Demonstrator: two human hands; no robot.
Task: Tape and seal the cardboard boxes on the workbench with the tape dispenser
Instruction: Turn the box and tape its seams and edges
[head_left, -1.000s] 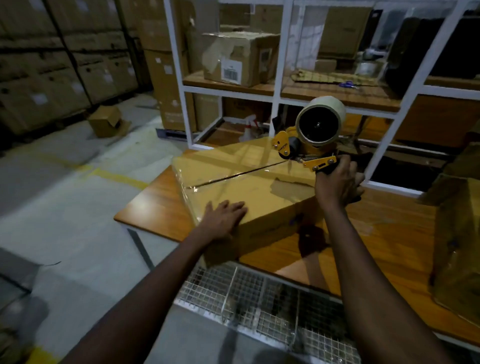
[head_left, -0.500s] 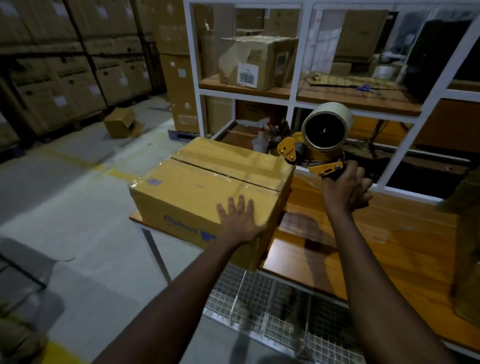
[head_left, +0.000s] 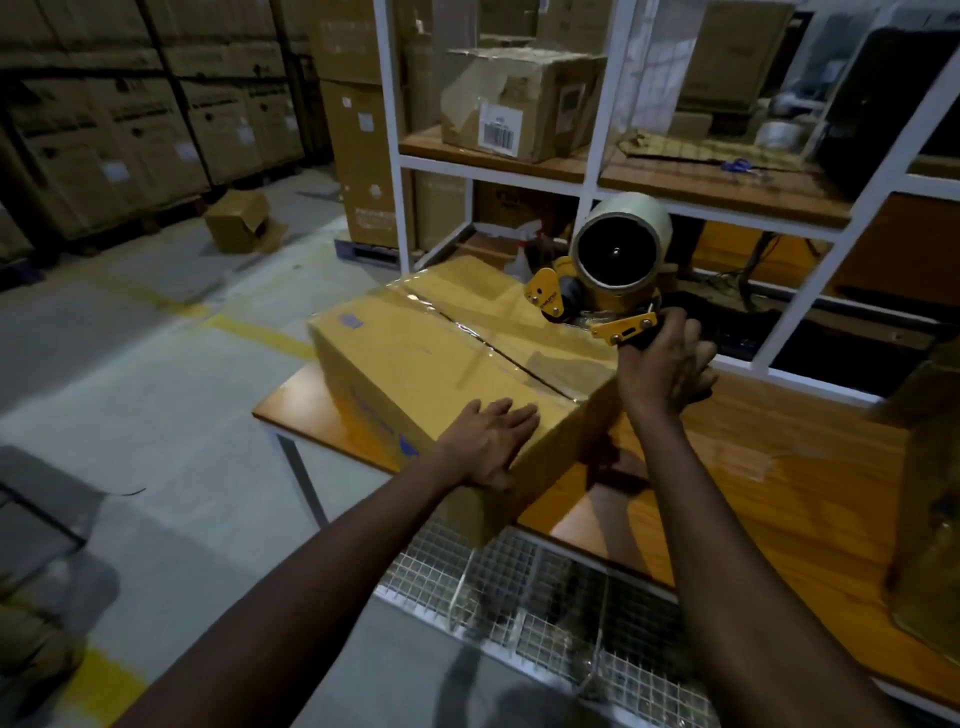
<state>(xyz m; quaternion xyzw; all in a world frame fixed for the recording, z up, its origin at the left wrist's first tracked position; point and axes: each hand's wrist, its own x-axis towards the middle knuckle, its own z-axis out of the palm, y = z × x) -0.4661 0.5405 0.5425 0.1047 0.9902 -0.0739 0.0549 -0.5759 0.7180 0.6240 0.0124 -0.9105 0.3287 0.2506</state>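
A yellow cardboard box (head_left: 415, 364) lies on the left end of the wooden workbench (head_left: 753, 483), its near corner hanging over the front edge. Clear shiny tape runs along its centre seam. My left hand (head_left: 493, 441) presses flat with straight fingers on the box's near top edge. My right hand (head_left: 665, 369) grips the dark handle of the yellow tape dispenser (head_left: 597, 296), which carries a pale tape roll and sits at the box's far right edge, over the seam's end.
Another cardboard box (head_left: 930, 519) stands at the right edge of the bench. A white shelf frame (head_left: 592, 176) with boxes rises behind. A wire mesh rack (head_left: 519, 597) runs under the bench front. Stacked cartons line the far left wall, across open concrete floor.
The box has swung round on the bench, so its seam now runs toward me. My left hand shifted from the box's side to its near top edge. My right hand kept the dispenser.
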